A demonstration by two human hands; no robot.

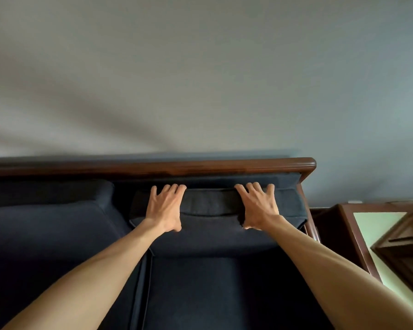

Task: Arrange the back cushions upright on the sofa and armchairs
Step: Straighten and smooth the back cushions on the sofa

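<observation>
1. Your left hand (165, 209) and right hand (258, 207) both grip the top edge of the dark back cushion (215, 225), fingers curled over it and thumbs in front, likely so you can seat it evenly
2. That cushion stands at the sofa's right end, against the wooden back rail (153, 166); another back cushion (48, 191) stands beside it
3. No containers are in view; a wooden side table (348, 225) stands right of the sofa
</observation>
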